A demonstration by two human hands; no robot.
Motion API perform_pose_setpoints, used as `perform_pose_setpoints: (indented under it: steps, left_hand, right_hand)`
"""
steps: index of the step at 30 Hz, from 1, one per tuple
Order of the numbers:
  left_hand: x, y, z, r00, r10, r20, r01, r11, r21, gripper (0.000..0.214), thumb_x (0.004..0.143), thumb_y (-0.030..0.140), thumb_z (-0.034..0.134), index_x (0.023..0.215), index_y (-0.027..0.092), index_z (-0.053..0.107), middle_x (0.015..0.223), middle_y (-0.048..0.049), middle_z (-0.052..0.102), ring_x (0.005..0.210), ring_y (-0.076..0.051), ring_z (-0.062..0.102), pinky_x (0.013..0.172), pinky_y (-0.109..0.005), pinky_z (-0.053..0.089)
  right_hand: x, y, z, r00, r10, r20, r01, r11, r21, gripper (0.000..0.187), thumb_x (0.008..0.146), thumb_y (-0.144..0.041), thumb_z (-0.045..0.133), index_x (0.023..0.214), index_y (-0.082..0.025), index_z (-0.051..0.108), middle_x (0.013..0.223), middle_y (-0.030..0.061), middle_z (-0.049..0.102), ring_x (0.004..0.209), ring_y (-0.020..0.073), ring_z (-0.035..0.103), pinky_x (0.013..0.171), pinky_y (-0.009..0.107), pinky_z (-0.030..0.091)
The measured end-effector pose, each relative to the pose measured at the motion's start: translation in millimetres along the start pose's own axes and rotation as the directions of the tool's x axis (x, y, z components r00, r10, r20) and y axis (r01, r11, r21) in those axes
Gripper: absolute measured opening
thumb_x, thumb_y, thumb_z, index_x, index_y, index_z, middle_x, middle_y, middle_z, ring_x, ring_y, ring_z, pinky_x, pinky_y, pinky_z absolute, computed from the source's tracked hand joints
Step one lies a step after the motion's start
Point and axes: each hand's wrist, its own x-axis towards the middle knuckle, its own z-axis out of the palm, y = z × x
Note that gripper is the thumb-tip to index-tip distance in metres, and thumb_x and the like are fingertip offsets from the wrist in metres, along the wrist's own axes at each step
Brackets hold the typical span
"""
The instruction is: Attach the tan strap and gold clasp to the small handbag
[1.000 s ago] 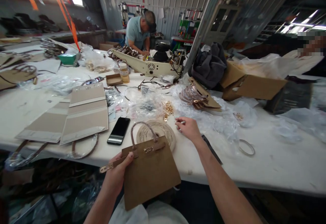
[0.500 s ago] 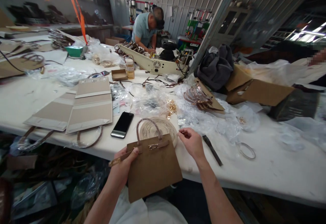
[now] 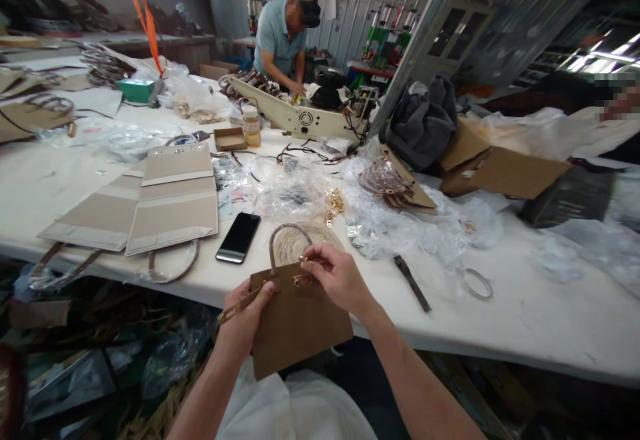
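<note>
I hold a small brown handbag (image 3: 297, 323) with a looped handle and a gold clasp in front of me, at the near edge of the white table (image 3: 525, 320). My left hand (image 3: 247, 323) grips its left side, thumb on the strap with the gold tip. My right hand (image 3: 337, 280) is closed at the top of the bag, fingers pinched at the gold clasp. What the fingertips hold is too small to make out. A round woven coil (image 3: 295, 240) lies on the table just behind the bag.
A black phone (image 3: 239, 237) and flat beige bag panels (image 3: 173, 203) lie to the left. Gold fittings (image 3: 334, 203), clear plastic bags, a dark tool (image 3: 411, 283) and a ring (image 3: 476, 283) lie to the right. Cardboard boxes (image 3: 500, 170) sit farther back. A person (image 3: 283, 33) works at a far machine.
My right hand came back from the plastic bags on the table to the bag's clasp. The bag has shifted slightly up and toward the table edge.
</note>
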Motion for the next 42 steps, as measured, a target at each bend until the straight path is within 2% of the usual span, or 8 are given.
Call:
perform_pose_setpoints:
  steps: [5,9,13,17,31,35,38,42]
  left_hand:
    - [-3.0,-0.9,1.5,1.000,-0.003,-0.024,0.003,1.000,-0.008,0.064,0.068,0.055,0.098,0.115,0.015,0.081,0.103,-0.0132,0.085,0.086,-0.030,0.079,0.075,-0.034,0.062]
    - [-2.7,-4.8,0.8,1.000,-0.023,-0.009,0.023,0.999,-0.035,0.064,0.069,0.054,0.098,0.116,0.014,0.080,0.104,-0.0131,0.085,0.089,-0.030,0.079,0.076,-0.034,0.063]
    - [0.8,-9.4,0.2,0.999,-0.037,-0.016,0.036,0.999,-0.035,0.065,0.068,0.054,0.099,0.117,0.015,0.080,0.103,-0.0131,0.085,0.088,-0.031,0.079,0.074,-0.034,0.063]
    - [3.1,-13.6,-1.6,0.999,-0.029,0.016,0.030,0.999,-0.037,0.065,0.071,0.056,0.097,0.119,0.016,0.080,0.107,-0.0138,0.084,0.092,-0.031,0.080,0.077,-0.034,0.063]
    - [1.7,-14.8,0.9,0.998,0.047,-0.033,-0.047,0.999,0.013,0.060,0.076,0.056,0.095,0.119,0.017,0.081,0.105,-0.0116,0.084,0.091,-0.030,0.078,0.075,-0.032,0.062]
    - [6.2,-15.9,-7.5,0.992,0.029,-0.124,-0.036,0.998,-0.055,0.064,0.072,0.055,0.097,0.122,0.018,0.080,0.103,-0.0098,0.084,0.084,-0.027,0.078,0.072,-0.030,0.063]
    - [11.4,-13.1,-14.6,0.975,0.063,-0.215,-0.071,0.997,-0.027,0.062,0.068,0.052,0.099,0.118,0.019,0.081,0.101,-0.0074,0.084,0.082,-0.024,0.078,0.069,-0.027,0.061]
    - [18.7,-11.8,-15.6,0.971,0.078,-0.228,-0.074,0.997,0.027,0.063,0.068,0.054,0.099,0.118,0.020,0.081,0.099,-0.0060,0.084,0.082,-0.024,0.077,0.069,-0.028,0.062]
  right_hand:
    - [2.8,-13.4,-21.8,0.950,0.148,0.275,-0.091,0.973,-0.211,0.013,0.098,-0.021,0.067,0.103,-0.024,0.078,0.076,-0.0019,0.076,0.061,0.0178,0.073,0.059,0.025,0.054]
    - [0.3,-2.3,-35.3,0.974,0.203,0.103,-0.148,0.908,-0.391,0.023,0.092,-0.009,0.065,0.086,-0.023,0.082,0.075,0.0015,0.078,0.068,0.0208,0.076,0.062,0.026,0.056]
    - [-13.8,17.9,-24.6,0.987,0.130,-0.090,-0.149,0.959,-0.242,0.020,0.096,-0.021,0.067,0.104,-0.023,0.086,0.103,0.0076,0.083,0.077,0.0234,0.079,0.073,0.034,0.066]
    - [-27.6,28.7,-16.8,0.977,0.010,-0.213,-0.089,0.926,-0.366,0.027,0.099,-0.023,0.065,0.116,-0.023,0.085,0.108,0.0108,0.081,0.088,0.0263,0.079,0.083,0.039,0.068]
    - [-38.4,28.8,-20.0,0.976,-0.054,-0.212,-0.026,0.934,-0.356,0.027,0.105,-0.032,0.066,0.125,-0.026,0.082,0.108,0.0086,0.080,0.088,0.0237,0.077,0.079,0.035,0.065]
    - [-54.5,35.8,-37.8,0.871,-0.144,-0.469,0.004,0.958,-0.288,0.027,0.108,-0.036,0.064,0.130,-0.024,0.076,0.114,0.0092,0.076,0.084,0.0213,0.075,0.077,0.034,0.064]
    - [-75.9,62.4,-58.6,0.801,-0.209,-0.561,-0.082,0.890,-0.449,0.025,0.109,-0.036,0.065,0.125,-0.021,0.075,0.112,0.0096,0.077,0.085,0.0216,0.074,0.081,0.036,0.063]
    - [-106.2,106.5,-79.9,0.880,-0.269,-0.391,-0.088,0.717,-0.692,0.023,0.112,-0.030,0.058,0.123,-0.019,0.075,0.102,0.0092,0.077,0.076,0.0198,0.069,0.075,0.035,0.059]
